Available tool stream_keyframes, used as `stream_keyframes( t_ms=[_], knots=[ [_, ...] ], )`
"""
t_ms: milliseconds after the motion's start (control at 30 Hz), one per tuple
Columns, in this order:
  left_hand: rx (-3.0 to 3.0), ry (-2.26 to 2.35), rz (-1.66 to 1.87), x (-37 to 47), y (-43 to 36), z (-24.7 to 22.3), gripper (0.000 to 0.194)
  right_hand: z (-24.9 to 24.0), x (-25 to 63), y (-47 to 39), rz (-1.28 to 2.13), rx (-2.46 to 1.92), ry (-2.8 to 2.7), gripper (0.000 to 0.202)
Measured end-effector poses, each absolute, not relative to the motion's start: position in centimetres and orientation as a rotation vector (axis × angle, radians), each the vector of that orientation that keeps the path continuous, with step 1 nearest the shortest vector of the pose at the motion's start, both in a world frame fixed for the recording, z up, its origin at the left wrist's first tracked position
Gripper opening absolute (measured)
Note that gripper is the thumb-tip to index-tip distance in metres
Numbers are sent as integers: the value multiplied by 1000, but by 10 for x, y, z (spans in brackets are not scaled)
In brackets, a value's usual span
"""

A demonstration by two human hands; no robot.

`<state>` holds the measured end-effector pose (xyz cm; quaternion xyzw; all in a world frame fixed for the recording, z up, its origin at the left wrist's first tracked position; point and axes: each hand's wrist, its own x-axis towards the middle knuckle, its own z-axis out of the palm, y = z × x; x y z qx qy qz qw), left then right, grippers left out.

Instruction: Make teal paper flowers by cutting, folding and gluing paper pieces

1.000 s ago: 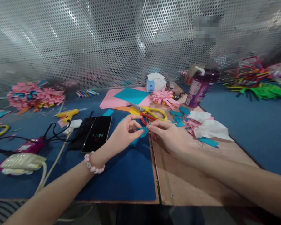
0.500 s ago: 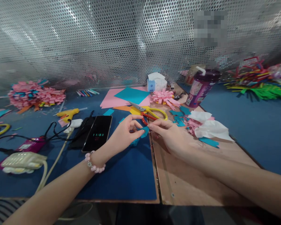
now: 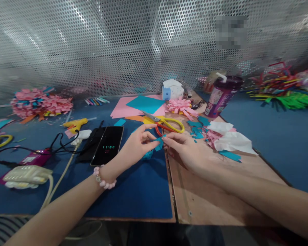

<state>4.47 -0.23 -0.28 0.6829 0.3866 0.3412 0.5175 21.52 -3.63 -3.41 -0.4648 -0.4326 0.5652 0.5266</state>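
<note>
Between my two hands is a small piece of blue paper point(image 3: 159, 144). My left hand point(image 3: 141, 141), with a pink bead bracelet point(image 3: 105, 182) at the wrist, pinches its left side. My right hand point(image 3: 183, 147) closes thumb and finger on its right end. Below the left fingers, a bundle of blue paper point(image 3: 147, 155) is partly hidden. Just beyond my fingertips lie scissors point(image 3: 173, 124) with a yellow and a red handle, on orange and yellow paper point(image 3: 136, 118). Farther back, a blue sheet point(image 3: 145, 103) rests on a pink sheet point(image 3: 119, 108).
Left of my hands lie a phone point(image 3: 107, 145), a yellow glue gun point(image 3: 75, 125) and a power strip point(image 3: 28, 176) with cables. To the right are blue scraps point(image 3: 196, 129), crumpled tissue point(image 3: 233, 141) and a purple cup point(image 3: 222, 95). A tissue pack point(image 3: 172, 90) stands behind.
The blue paper between my fingertips has turned slightly, with its strip showing more toward the right fingers. Both hands stay nearly in place; the whole view has shifted a little.
</note>
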Motion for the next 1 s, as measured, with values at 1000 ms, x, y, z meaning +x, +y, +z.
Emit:
stream_keyframes(
  t_ms=[1000],
  knots=[
    [1690, 1051, 792, 47, -1, -6, 23, -36, 211, -41, 1272, -1105, -1028, 31]
  ],
)
